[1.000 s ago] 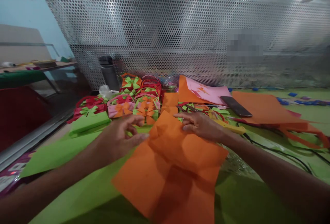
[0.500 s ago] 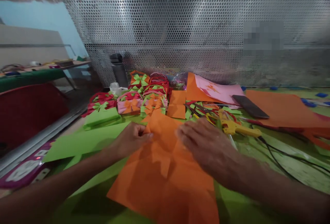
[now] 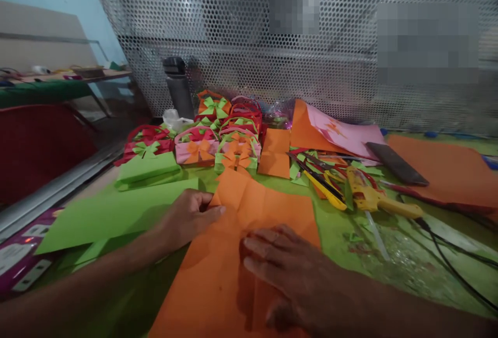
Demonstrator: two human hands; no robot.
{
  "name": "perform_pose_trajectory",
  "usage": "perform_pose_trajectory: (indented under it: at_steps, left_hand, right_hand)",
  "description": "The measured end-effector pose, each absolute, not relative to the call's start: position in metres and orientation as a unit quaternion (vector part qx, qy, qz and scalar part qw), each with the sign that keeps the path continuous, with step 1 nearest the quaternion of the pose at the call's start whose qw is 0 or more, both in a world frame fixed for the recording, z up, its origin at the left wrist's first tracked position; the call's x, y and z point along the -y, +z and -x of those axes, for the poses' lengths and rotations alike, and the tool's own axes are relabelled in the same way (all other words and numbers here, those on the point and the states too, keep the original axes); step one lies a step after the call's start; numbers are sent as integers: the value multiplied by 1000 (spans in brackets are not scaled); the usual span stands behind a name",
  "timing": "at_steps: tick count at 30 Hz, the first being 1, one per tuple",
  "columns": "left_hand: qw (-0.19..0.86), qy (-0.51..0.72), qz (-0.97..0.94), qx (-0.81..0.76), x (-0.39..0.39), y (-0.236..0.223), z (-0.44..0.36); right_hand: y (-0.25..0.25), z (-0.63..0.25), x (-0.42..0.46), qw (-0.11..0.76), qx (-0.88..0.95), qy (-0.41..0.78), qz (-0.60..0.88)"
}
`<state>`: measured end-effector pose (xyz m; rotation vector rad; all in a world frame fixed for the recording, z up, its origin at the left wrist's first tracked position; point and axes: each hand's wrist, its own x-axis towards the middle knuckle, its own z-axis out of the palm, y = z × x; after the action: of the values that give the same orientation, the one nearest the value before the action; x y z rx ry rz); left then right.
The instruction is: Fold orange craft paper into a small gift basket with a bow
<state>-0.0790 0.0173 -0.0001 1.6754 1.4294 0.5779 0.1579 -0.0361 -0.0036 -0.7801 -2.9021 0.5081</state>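
Observation:
A large creased sheet of orange paper [image 3: 218, 275] lies in front of me, its fold lines running up its middle and across its far end. At its left edge my left hand [image 3: 190, 216] is closed, fingers curled and thumb on top, pinching the paper. My right hand [image 3: 288, 270] lies over the middle of the sheet, its fingers stretched out and pressing near the crease. Just past the sheet stand small paper bags with bows [image 3: 237, 153]. A flat green sheet [image 3: 116, 213] lies to the left of my left hand.
On the right are a yellow hot glue gun [image 3: 365, 195] with a black cord, a yellow cutter [image 3: 327, 190], paper scraps and a dark phone [image 3: 397, 161]. A dark bottle [image 3: 179, 89] stands by the perforated metal panel [image 3: 233, 31]. A purple power strip [image 3: 27, 249] sits at left.
My right hand has come down and toward me from the paper's far right side onto its middle. The far part of the sheet now lies flatter. The view has tilted slightly down.

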Motion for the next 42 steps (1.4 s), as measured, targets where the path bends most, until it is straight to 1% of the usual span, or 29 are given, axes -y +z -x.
perform_pose_trajectory:
  at_steps: [3, 7, 9, 12, 15, 17, 19, 20, 22, 25, 27, 29, 30, 32, 37, 42]
  left_hand:
    - [442, 210, -668, -560, -17, -1, 79]
    - [455, 230, -652, -560, -15, -3, 77]
    - [465, 234, -647, -557, -15, -2, 75]
    - [454, 237, -662, -548, -14, -1, 73]
    - [432, 235, -678, -546, -13, 1, 71]
    - [425, 230, -682, -548, -13, 1, 71]
    - [420, 228, -685, -550, -12, 1, 71]
    - [418, 228, -686, -551, -11, 1, 71]
    - [420, 229, -684, -551, -10, 1, 71]
    - [421, 242, -676, -554, -8, 0, 70]
    - [418, 251, -676, -553, -6, 0, 70]
    - [412, 250, -679, -555, -5, 1, 70]
    - [408, 248, -679, -557, -4, 2, 70]
    - [405, 245, -679, -561, -2, 5, 69]
    - [412, 253, -684, -546, 4, 9, 66]
    - [411, 257, -684, -545, 7, 10, 64]
  right_hand:
    - [-9, -159, 34, 55, 947, 180, 262]
    - [-19, -161, 36, 130, 934, 155, 293]
    - [-21, -162, 38, 149, 930, 146, 301]
    - [-18, -162, 40, 153, 931, 131, 304]
    - [-14, -160, 42, 135, 940, 115, 291]
    - [-13, -158, 44, 115, 951, 122, 259]
    - [-12, -157, 45, 119, 954, 141, 236]
    - [-10, -157, 45, 140, 949, 154, 238]
    - [-5, -159, 43, 208, 922, 185, 268]
    - [9, -165, 37, 308, 849, 234, 361]
    - [19, -168, 33, 346, 802, 260, 412]
    - [24, -170, 30, 372, 773, 279, 431]
    - [24, -171, 30, 373, 770, 285, 432]
    - [20, -170, 30, 345, 783, 288, 430]
    - [-1, -162, 31, 250, 856, 245, 381]
    - [-15, -156, 31, 128, 913, 172, 348]
